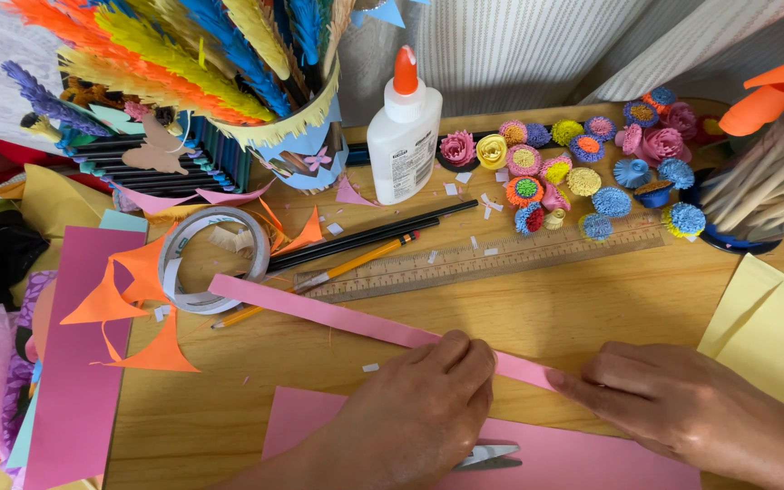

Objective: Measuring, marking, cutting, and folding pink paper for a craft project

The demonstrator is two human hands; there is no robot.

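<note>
You've got the long pink paper strip pinned between both hands right now: your left hand has its fingers closed down on the strip about midway, and your right hand is pinching the strip's near end between thumb and fingertips. The strip lies on the wooden tabletop, running up-left until its far end touches the roll of white tape. Looks to me like the folding or creasing step on that strip, so the next move probably calls for keeping the edges lined up while one hand holds it flat.

Under your left wrist there's a wide pink paper sheet with grey scissors peeking out on top of it.

Containers: the blue paper-wrapped cup with a yellow fringed rim is stuffed with orange, yellow and blue fringed paper stems. At the right edge a dark blue holder has a bundle of pale wooden sticks. The white glue bottle with the orange cap stands upright, cap on.
</note>
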